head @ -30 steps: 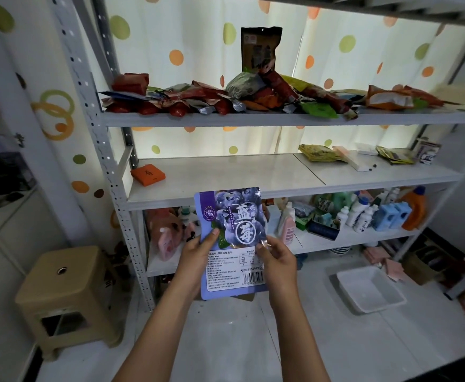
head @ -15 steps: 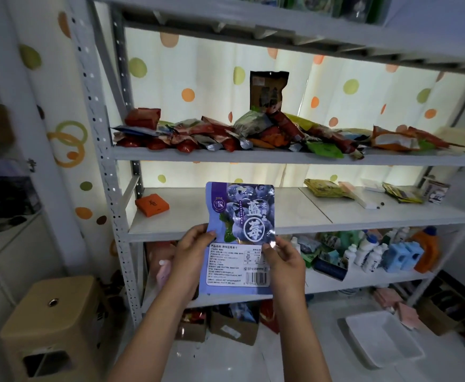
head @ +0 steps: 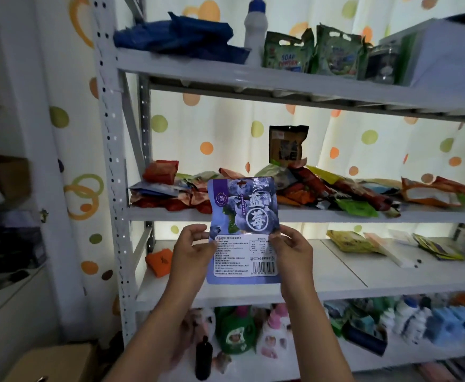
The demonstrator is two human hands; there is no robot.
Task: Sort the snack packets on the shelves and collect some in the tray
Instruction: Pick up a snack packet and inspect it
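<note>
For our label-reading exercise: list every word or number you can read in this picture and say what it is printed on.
"蓝莓" on the purple packet held by both hands.
"6559999" on the purple packet's white panel.
"SOAP POWDER" on the green bag, top shelf.
The packet's fine print, barcode digits and other packets: too small or blurred.

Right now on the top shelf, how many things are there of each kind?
Blue cloth bundle: 1
White bottle: 1
Green soap powder bags: 2
Clear jar: 1
White box: 1
Total: 6
</note>
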